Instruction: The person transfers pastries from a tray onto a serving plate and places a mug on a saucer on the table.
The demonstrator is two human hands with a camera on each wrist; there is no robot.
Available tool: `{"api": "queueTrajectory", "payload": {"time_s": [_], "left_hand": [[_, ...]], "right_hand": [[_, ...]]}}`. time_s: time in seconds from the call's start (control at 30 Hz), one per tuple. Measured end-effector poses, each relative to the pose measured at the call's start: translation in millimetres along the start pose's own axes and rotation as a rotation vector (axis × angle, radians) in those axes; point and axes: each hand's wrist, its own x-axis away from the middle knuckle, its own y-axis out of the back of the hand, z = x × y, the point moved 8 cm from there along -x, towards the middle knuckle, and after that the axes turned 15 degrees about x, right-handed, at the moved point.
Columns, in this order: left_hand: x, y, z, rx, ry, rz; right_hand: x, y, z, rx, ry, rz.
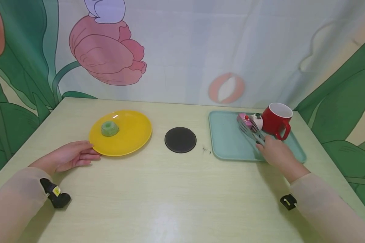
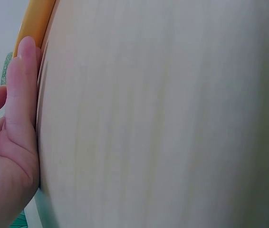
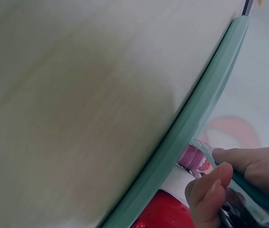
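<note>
My right hand [image 1: 275, 151] gripped the tongs [image 1: 252, 134] at the pink cake slice [image 1: 245, 120] on the tray [image 1: 231, 145]; it looked light, best pinched gently across its sides. My left hand [image 1: 70, 155], fingers nearly straight, touched the yellow plate [image 1: 132, 135].

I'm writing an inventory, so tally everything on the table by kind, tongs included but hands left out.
Plate: 1
Tray: 1
Mug: 1
Tongs: 1
Black mat: 1
Sweet treats: 3 (green ring, pink cake, white cake)
Total: 8

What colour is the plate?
The plate is plain yellow; the head view shows it best.
</note>
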Motion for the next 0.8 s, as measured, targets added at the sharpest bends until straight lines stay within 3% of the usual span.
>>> {"api": "queueTrajectory", "payload": {"time_s": [0.8], "left_hand": [[-1.0,0.6,-0.7,-0.001,0.001,0.018]], "right_hand": [[0.5,2.0,-5.0,0.031,0.021,-0.009]]}}
